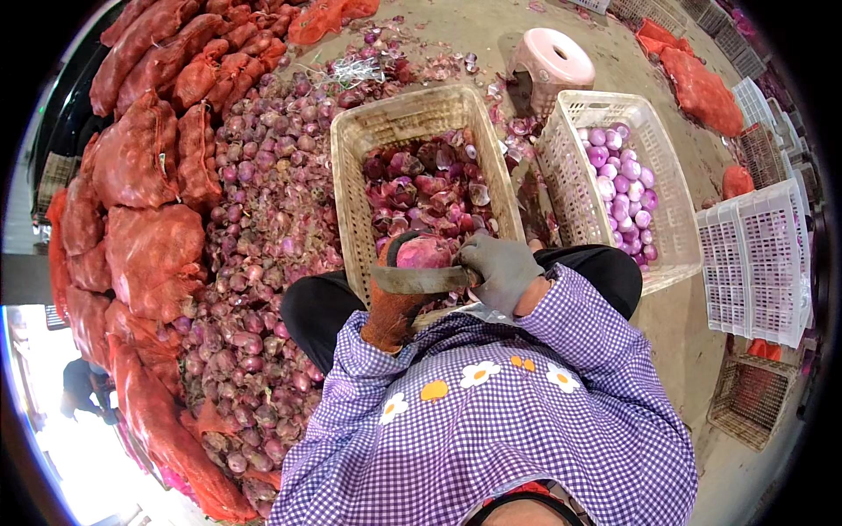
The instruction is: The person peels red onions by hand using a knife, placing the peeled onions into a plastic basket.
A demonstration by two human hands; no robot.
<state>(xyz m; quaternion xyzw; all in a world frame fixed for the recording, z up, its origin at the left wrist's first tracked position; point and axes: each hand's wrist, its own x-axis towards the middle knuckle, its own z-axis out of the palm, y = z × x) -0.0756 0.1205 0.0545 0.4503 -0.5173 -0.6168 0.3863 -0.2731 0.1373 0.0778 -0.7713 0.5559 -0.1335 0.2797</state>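
Observation:
My left hand [393,309], in an orange-brown and black work glove, holds a large red onion [426,251] above the near end of a crate. A knife [418,280] with a broad, stained blade is gripped in my right hand [501,271], which wears a grey glove. The blade lies across the near side of the onion; whether it cuts into it I cannot tell. Beneath both hands, the dirty cream plastic crate [342,177] contains onion skins [427,191] and scraps. To its right, a second plastic crate [664,197] holds peeled purple onions [625,187].
Unpeeled red onions [263,177] are heaped on the floor at left, bordered by stacked red mesh sacks [154,263]. A pink plastic stool [556,59] stands beyond the crates. White stacked crates [753,256] stand at right. A person [89,388] is at far left.

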